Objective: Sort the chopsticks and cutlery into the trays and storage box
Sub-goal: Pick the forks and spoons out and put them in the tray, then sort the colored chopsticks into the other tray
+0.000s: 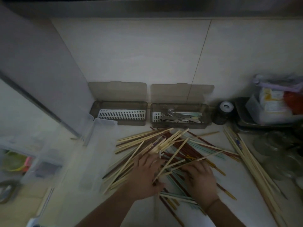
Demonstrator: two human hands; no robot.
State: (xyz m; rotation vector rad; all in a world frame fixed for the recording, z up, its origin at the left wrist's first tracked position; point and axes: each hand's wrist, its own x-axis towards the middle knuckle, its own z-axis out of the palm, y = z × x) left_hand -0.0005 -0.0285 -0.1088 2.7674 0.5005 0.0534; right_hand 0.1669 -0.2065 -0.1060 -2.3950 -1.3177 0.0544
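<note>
Head view: the tabletop carries all task items. Largest is the clear storage box at left, lid off; its contents cannot be made out. Next is the loose pile of chopsticks at centre, mixed pale wood, dark red and light green, crossing one another unsorted. A separate bundle of long pale chopsticks lies to the right, apart from the pile.

Against the wall stand two smoked trays with lids raised. The left tray shows only its white slotted insert; no chopsticks are in it. The right tray holds metal cutlery.

Judgement: the cutlery portion appears largely done; chopstick sorting has barely started, with nearly all pieces on the tabletop.

The left hand lies palm down in the pile, fingers curled over several pale chopsticks. The right hand rests flat on the pile, fingers loosely spread; whether it pinches anything cannot be told.
</note>
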